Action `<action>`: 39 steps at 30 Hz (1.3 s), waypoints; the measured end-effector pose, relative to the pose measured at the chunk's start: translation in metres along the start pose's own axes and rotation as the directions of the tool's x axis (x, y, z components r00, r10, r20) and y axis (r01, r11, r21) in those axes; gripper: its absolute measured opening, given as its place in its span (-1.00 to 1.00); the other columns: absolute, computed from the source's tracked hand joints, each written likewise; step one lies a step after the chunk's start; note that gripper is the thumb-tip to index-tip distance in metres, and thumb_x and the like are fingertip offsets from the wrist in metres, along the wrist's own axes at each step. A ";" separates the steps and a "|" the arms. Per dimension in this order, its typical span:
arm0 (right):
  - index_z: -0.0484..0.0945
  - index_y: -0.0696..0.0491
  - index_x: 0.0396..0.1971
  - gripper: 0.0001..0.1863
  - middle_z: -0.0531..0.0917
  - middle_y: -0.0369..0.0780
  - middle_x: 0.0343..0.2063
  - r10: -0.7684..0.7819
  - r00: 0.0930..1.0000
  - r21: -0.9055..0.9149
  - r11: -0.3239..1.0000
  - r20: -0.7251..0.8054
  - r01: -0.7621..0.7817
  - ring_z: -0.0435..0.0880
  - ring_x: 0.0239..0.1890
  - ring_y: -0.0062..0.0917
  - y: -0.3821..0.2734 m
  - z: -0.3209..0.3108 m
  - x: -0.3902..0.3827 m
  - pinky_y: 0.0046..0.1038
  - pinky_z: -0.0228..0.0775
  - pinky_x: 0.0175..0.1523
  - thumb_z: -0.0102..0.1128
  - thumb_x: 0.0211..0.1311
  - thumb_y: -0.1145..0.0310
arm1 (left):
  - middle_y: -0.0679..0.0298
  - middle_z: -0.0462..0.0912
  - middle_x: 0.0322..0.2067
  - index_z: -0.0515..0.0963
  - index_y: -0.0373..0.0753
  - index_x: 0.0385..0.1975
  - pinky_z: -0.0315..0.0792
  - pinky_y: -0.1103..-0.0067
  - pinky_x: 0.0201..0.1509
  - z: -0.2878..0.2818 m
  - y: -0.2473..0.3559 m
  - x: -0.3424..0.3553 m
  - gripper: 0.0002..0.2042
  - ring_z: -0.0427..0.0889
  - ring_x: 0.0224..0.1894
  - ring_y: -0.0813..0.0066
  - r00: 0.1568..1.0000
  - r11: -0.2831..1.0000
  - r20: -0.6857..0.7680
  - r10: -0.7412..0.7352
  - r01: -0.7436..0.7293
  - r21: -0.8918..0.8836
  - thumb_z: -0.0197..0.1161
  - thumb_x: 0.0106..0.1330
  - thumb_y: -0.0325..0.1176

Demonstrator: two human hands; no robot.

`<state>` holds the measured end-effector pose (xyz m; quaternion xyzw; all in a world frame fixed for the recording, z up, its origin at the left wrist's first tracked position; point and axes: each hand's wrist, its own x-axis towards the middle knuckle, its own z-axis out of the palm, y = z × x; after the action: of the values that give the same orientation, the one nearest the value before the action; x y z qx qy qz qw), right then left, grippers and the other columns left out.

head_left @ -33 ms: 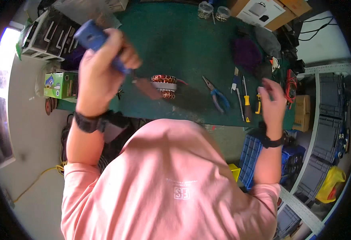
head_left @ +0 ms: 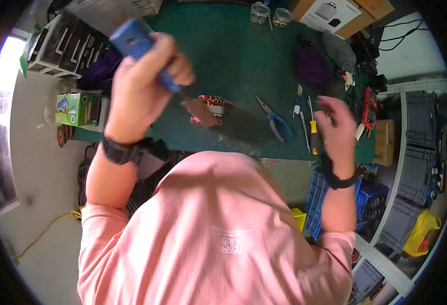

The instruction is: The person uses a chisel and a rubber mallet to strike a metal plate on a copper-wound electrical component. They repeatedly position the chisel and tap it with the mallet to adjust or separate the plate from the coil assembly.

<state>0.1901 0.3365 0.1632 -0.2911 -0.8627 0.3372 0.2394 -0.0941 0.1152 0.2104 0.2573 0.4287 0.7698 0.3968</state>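
My left hand (head_left: 144,86) is raised over the bench, wrapped round the blue handle of a tool with a flat brown blade (head_left: 202,112), maybe a scraper. That blade hangs in front of a round red-brown and white patterned object with a pale band (head_left: 216,109), covering part of it; whether they touch I cannot tell. To the right, my right hand (head_left: 338,127) hovers with loosely bent, parted fingers and nothing visible in them, slightly blurred. Beside it is a screwdriver with a yellow and dark handle (head_left: 314,137). Blue-handled long-nose pliers (head_left: 275,121) lie between the patterned object and that screwdriver.
A green bench top (head_left: 218,56) spreads ahead. Purple cloth (head_left: 314,66) and a red-framed device (head_left: 369,109) lie at right, jars (head_left: 260,13) and a cardboard box (head_left: 335,18) at the back. A green box (head_left: 75,108) and a drawer unit (head_left: 63,48) stand at left.
My left hand has shifted right with the blue-handled tool, its blade now overlapping the patterned object. My right hand has moved slightly left, toward the screwdriver.
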 end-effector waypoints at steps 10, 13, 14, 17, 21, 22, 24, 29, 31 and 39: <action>0.52 0.22 -0.04 -0.70 0.66 -0.17 -0.36 0.087 0.929 0.510 0.815 0.360 -0.274 0.62 -0.36 -0.57 -0.064 0.090 0.003 -0.50 0.46 -0.22 0.24 0.26 0.44 | 0.22 0.56 -0.32 0.48 -0.35 -0.13 0.46 0.47 -0.11 0.037 -0.070 0.022 -0.68 0.54 -0.25 0.42 0.974 0.982 0.124 -0.190 0.185 0.046 0.28 0.36 -0.21; 0.58 0.24 -0.18 -0.81 0.65 -0.21 -0.46 0.127 0.925 0.459 0.838 0.359 -0.294 0.60 -0.45 -0.60 -0.049 0.094 -0.004 -0.52 0.43 -0.31 0.16 0.31 0.44 | 0.23 0.59 -0.14 0.45 -0.36 0.08 0.45 0.49 0.05 0.021 -0.071 0.014 -0.49 0.57 -0.06 0.39 0.962 0.923 0.125 -0.242 0.188 0.335 0.37 0.27 -0.13; 0.59 0.24 -0.21 -0.82 0.65 -0.22 -0.48 0.126 0.931 0.463 0.840 0.342 -0.283 0.60 -0.46 -0.60 -0.048 0.094 -0.006 -0.52 0.43 -0.31 0.15 0.32 0.43 | 0.22 0.59 -0.12 0.44 -0.36 0.09 0.44 0.49 0.08 0.019 -0.069 0.009 -0.46 0.56 -0.03 0.37 0.964 0.893 0.130 -0.232 0.158 0.421 0.40 0.24 -0.13; 0.59 0.24 -0.25 -0.82 0.65 -0.23 -0.50 0.185 0.932 0.465 0.826 0.312 -0.320 0.62 -0.48 -0.61 -0.029 0.094 -0.011 -0.54 0.44 -0.33 0.11 0.34 0.42 | 0.15 0.55 -0.01 0.43 -0.32 0.13 0.41 0.44 0.18 -0.008 -0.071 -0.001 -0.36 0.52 0.09 0.25 0.983 0.611 0.179 -0.032 -0.123 0.782 0.52 0.07 -0.19; 0.57 0.20 -0.22 -0.82 0.64 -0.27 -0.47 0.343 0.883 0.601 0.647 0.320 -0.469 0.64 -0.47 -0.63 0.019 0.078 -0.026 -0.58 0.48 -0.33 0.04 0.40 0.43 | 0.03 0.45 0.11 0.43 -0.26 0.14 0.37 0.33 0.25 -0.067 -0.092 -0.031 -0.25 0.44 0.17 0.06 0.967 0.036 0.255 -0.020 -0.254 0.966 0.59 -0.16 -0.33; 0.55 0.19 -0.21 -0.83 0.63 -0.28 -0.48 0.375 0.879 0.618 0.627 0.295 -0.475 0.64 -0.47 -0.63 0.021 0.071 -0.030 -0.56 0.50 -0.32 0.02 0.41 0.43 | 0.02 0.45 0.11 0.43 -0.25 0.15 0.36 0.32 0.26 -0.075 -0.099 -0.040 -0.25 0.43 0.17 0.04 0.972 0.047 0.234 -0.037 -0.232 0.972 0.58 -0.17 -0.34; 0.51 0.18 -0.17 -0.84 0.61 -0.26 -0.39 0.416 0.861 0.625 0.599 0.291 -0.501 0.64 -0.40 -0.57 0.037 0.062 -0.040 -0.49 0.55 -0.24 -0.01 0.44 0.42 | 0.01 0.43 0.10 0.43 -0.23 0.15 0.34 0.29 0.27 -0.087 -0.111 -0.053 -0.24 0.40 0.18 -0.01 0.978 0.069 0.195 -0.072 -0.190 0.979 0.57 -0.19 -0.36; 0.51 0.14 -0.18 -0.85 0.61 -0.25 -0.39 0.477 0.838 0.698 0.504 0.266 -0.509 0.65 -0.38 -0.54 0.050 0.053 -0.052 -0.47 0.55 -0.23 -0.01 0.44 0.40 | 0.04 0.49 0.02 0.45 -0.27 0.13 0.40 0.31 0.20 -0.096 -0.132 -0.052 -0.31 0.46 0.09 0.02 0.968 0.060 0.252 0.016 -0.252 0.966 0.53 -0.12 -0.37; 0.53 0.13 -0.20 -0.86 0.63 -0.26 -0.40 0.487 0.837 0.725 0.479 0.251 -0.496 0.65 -0.39 -0.57 0.055 0.052 -0.055 -0.50 0.55 -0.25 0.04 0.43 0.40 | 0.05 0.52 -0.01 0.46 -0.27 0.12 0.42 0.33 0.17 -0.099 -0.138 -0.048 -0.33 0.50 0.06 0.02 0.966 0.101 0.253 0.046 -0.257 0.961 0.52 -0.10 -0.38; 0.53 0.13 -0.22 -0.86 0.62 -0.27 -0.41 0.506 0.827 0.707 0.492 0.243 -0.509 0.64 -0.40 -0.58 0.058 0.049 -0.057 -0.49 0.56 -0.25 0.03 0.43 0.39 | 0.02 0.58 -0.08 0.52 -0.32 0.05 0.46 0.39 0.09 -0.081 -0.123 -0.013 -0.42 0.57 -0.02 0.05 0.977 0.236 0.215 -0.012 -0.206 0.950 0.51 -0.06 -0.38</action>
<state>0.2206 0.3120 0.0761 -0.4063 -0.5216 0.7155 0.2257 -0.0990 0.1064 0.0629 0.5398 0.7572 0.3394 0.1419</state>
